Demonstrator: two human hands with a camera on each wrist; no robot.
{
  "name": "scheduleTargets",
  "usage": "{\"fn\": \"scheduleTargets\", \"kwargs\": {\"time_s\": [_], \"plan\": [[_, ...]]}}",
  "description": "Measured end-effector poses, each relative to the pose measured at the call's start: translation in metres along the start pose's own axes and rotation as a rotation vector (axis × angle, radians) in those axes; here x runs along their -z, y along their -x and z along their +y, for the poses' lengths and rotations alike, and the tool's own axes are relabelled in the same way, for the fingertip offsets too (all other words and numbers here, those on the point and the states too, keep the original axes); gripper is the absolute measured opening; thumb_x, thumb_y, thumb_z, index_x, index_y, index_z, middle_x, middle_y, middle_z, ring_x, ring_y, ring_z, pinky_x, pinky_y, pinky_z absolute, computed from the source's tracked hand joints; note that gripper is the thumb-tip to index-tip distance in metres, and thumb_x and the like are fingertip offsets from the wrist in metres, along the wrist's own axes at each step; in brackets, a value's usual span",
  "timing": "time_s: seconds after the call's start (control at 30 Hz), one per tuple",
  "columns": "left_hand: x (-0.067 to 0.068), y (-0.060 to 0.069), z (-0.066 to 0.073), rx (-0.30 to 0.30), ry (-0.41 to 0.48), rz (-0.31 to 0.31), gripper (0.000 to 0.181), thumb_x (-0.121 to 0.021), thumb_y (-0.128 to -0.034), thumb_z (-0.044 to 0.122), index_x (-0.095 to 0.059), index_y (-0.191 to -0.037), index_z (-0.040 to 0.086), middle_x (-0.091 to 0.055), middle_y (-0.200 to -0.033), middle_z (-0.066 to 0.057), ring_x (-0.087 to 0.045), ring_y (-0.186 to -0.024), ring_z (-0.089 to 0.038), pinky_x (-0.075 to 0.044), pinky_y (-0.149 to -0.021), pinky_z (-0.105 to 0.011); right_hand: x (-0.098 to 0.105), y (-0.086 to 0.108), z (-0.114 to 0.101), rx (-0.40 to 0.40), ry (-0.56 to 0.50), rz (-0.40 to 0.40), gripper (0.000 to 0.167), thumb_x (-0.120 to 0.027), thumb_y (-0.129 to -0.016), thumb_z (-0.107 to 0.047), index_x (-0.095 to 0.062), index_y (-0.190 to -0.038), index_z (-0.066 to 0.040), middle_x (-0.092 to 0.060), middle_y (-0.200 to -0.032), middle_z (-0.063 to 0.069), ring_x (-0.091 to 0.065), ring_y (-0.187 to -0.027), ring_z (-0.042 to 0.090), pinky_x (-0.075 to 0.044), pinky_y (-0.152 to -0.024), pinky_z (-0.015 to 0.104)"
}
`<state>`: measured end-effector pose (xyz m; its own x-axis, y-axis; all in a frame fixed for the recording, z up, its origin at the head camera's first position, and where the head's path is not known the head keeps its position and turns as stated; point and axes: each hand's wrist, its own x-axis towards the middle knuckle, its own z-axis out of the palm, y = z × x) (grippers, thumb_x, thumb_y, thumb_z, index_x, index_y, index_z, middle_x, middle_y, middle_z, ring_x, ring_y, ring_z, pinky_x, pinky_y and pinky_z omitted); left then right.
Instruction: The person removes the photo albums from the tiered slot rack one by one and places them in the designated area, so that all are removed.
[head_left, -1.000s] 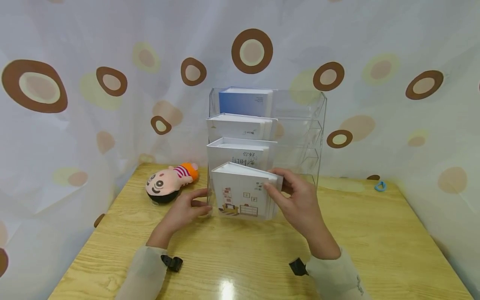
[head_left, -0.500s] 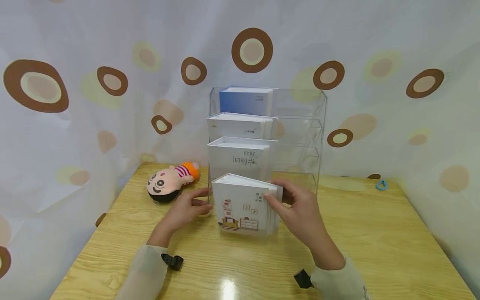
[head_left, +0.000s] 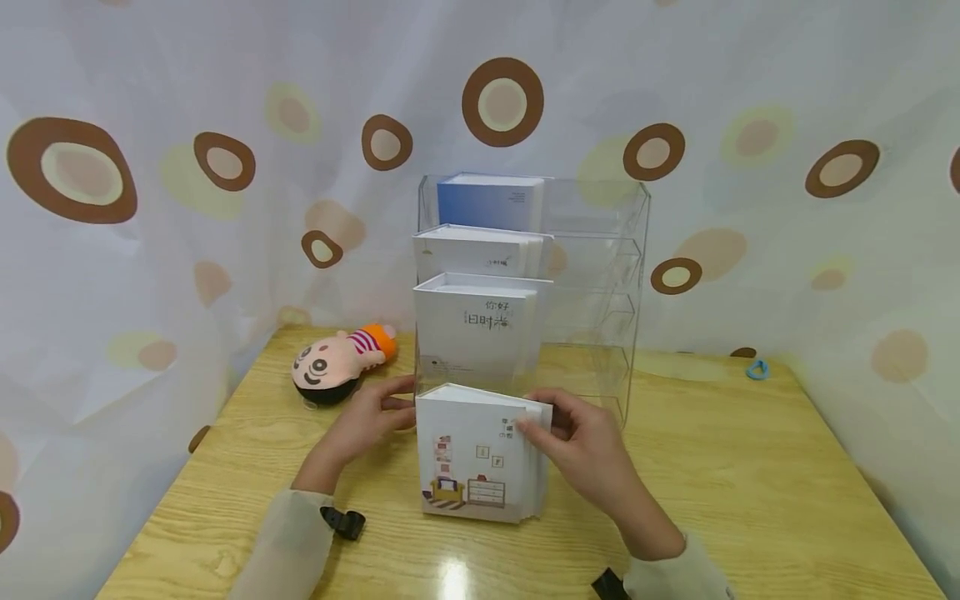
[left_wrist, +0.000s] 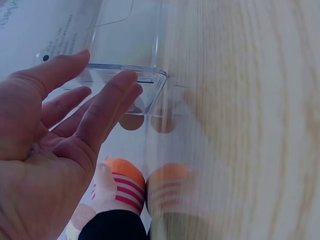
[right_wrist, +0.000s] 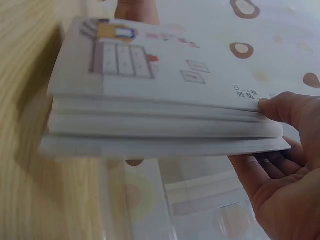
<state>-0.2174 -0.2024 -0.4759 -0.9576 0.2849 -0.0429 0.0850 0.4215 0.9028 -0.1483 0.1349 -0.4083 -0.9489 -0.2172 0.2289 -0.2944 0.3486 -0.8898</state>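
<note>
My right hand [head_left: 581, 446] pinches the right edge of a white hardcover book [head_left: 468, 462], thumb on its front cover and fingers behind. Furniture is drawn on the cover; the thick layered edge shows in the right wrist view. The book stands nearly upright in front of a clear tiered rack [head_left: 618, 367], low over the wooden table. My left hand [head_left: 375, 412] holds the rack's lower left corner, thumb and fingers about it in the left wrist view; some fingertips are hidden in the head view. Other books, a white one [head_left: 472, 333], another white one [head_left: 465, 254] and a blue one [head_left: 480, 204], stand in the higher tiers.
A soft doll [head_left: 330, 367] with striped shirt and orange bottom lies left of the rack. A small blue ring-shaped item [head_left: 757, 370] lies at the table's back right. A patterned curtain [head_left: 337, 67] hangs behind and beside the table [head_left: 720, 467].
My right hand has drawn the book down and toward me, away from the rack's lowest tier. More of the white book behind it now shows. The left hand stays at the rack.
</note>
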Motion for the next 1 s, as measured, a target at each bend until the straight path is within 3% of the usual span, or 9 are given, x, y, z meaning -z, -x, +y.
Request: {"fn": "scheduleTargets", "kwargs": {"time_s": [0.2,0.53,1.0], "plan": [[0.000,0.001,-0.003,0.000,0.011,-0.004,0.057,-0.070,-0.1105,0.011,-0.054,-0.164,0.002,-0.057,-0.167,-0.024,-0.071,-0.138,-0.042,-0.068,-0.108,-0.045,-0.004,0.003,0.005,-0.069,-0.079,-0.043,0.028,-0.081,-0.103,-0.009,-0.076,-0.128,0.001,-0.082,-0.115,0.021,-0.083,-0.096,0.015,-0.071,-0.081,0.025],[0.001,-0.002,-0.004,-0.017,0.012,0.002,0.056,-0.070,-0.1097,0.010,-0.055,-0.163,0.000,-0.055,-0.168,-0.024,-0.070,-0.138,-0.043,-0.068,-0.108,-0.044,-0.006,0.004,0.011,-0.090,-0.112,-0.111,0.032,-0.079,-0.104,-0.010,-0.074,-0.133,0.002,-0.082,-0.118,0.021,-0.081,-0.097,0.015,-0.070,-0.081,0.025],[0.001,0.000,-0.003,-0.035,0.069,-0.014,0.060,-0.073,-0.1090,0.010,-0.051,-0.163,-0.006,-0.052,-0.169,-0.029,-0.070,-0.137,-0.045,-0.070,-0.101,-0.038,-0.020,0.006,0.026,-0.156,-0.013,-0.199,0.032,-0.083,-0.103,-0.018,-0.077,-0.129,-0.001,-0.080,-0.121,0.015,-0.071,-0.096,0.015,-0.063,-0.078,0.019]]}}
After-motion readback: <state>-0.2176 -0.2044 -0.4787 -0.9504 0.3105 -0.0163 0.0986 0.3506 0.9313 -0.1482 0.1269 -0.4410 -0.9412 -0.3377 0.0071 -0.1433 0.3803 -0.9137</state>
